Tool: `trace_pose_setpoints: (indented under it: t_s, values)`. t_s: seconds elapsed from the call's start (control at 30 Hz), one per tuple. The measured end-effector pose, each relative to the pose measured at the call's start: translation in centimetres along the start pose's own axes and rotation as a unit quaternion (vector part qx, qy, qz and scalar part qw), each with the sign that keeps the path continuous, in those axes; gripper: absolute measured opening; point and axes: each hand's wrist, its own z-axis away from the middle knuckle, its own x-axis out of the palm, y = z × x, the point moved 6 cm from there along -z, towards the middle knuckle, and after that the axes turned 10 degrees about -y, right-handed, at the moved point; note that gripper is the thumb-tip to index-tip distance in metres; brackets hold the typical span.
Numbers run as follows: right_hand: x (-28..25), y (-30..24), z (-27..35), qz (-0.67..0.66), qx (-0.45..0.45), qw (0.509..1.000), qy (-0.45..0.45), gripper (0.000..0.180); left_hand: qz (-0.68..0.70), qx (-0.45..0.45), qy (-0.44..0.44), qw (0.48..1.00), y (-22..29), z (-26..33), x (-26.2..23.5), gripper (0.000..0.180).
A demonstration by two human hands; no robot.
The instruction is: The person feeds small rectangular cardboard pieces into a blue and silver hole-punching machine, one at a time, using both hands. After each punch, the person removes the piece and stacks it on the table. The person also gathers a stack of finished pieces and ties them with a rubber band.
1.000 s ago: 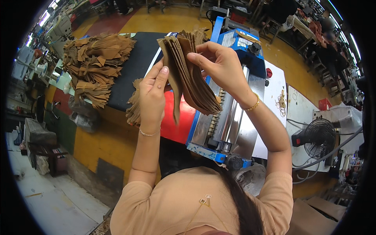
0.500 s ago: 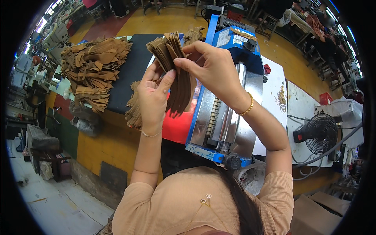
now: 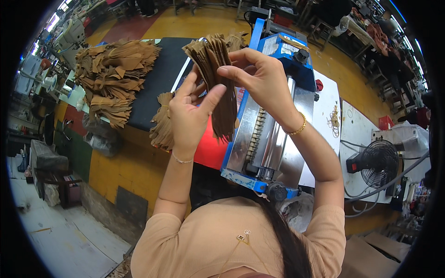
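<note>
1. Item: one bundle (image 3: 227, 111) of thin brown strips, raised in front of the person, between the left hand (image 3: 193, 109) and the right hand (image 3: 260, 76).
2. Axis: the long axis runs mostly away from the body, the far end leaning slightly to the left. The far end is fanned, with separate layer edges showing; the near end hangs in uneven tips.
3. Left hand: half curled at the left side of the bundle, fingers going behind it, thumb laid across its front near mid-length. It has hold of the bundle.
4. Right hand: at the right edge, above the left thumb in the view. Thumb is in front, forefinger bent round behind, the two drawn nearly together on the strips. How many layers lie between them cannot be told.
5. Nearness: both hands touch the bundle; the left supports more of it, the right sits closer to the fanned end.
6. Surroundings: the blue machine (image 3: 272, 139) stands to the right, a red sheet (image 3: 209, 152) lies below, and another bunch (image 3: 162, 127) rests beside the left forearm.
</note>
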Motion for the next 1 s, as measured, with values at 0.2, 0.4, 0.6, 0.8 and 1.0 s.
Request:
trace_pose_setpoints:
  t_s: [0.2,0.4,0.6,0.8,1.0]
  values:
    - [0.1,-0.5,0.0,-0.014,-0.002,1.0,-0.007,0.032,-0.004,0.004,0.006,1.0,0.0,-0.2,-0.3,0.049]
    - [0.0,-0.4,0.2,0.042,-0.001,0.999,-0.001,0.04,-0.013,-0.006,0.009,1.0,0.6,0.1,-0.5,0.047]
    - [-0.3,1.6,-0.6,-0.076,0.059,0.995,-0.038,0.039,-0.008,0.001,0.048,0.999,1.4,-0.1,-0.7,0.044]
    - [0.5,2.3,-0.2,-0.211,0.085,0.972,-0.056,0.031,0.018,0.022,0.058,0.998,1.3,-0.5,-1.6,0.038]
    - [0.0,1.3,-0.6,-0.058,0.053,0.997,-0.025,0.027,-0.088,0.144,0.174,0.97,2.6,0.3,-3.3,0.033]
